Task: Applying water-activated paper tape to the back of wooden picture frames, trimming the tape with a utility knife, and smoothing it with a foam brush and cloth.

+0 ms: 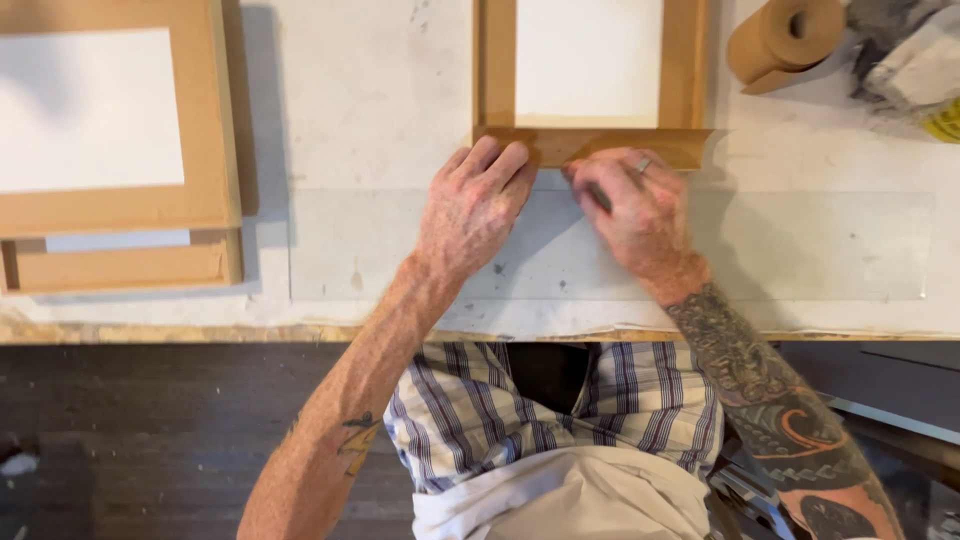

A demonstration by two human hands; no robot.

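Note:
A wooden picture frame lies flat on the white workbench, its near rail toward me. My left hand rests palm down with its fingertips pressed on that near rail. My right hand is beside it on the same rail, fingers curled around a small dark tool that I can barely see. A ring shows on one right finger. A clear sheet lies flat under both hands.
Two stacked wooden frames with white centres sit at the left. A roll of brown paper tape and crumpled rags lie at the back right. The bench's front edge runs below my wrists.

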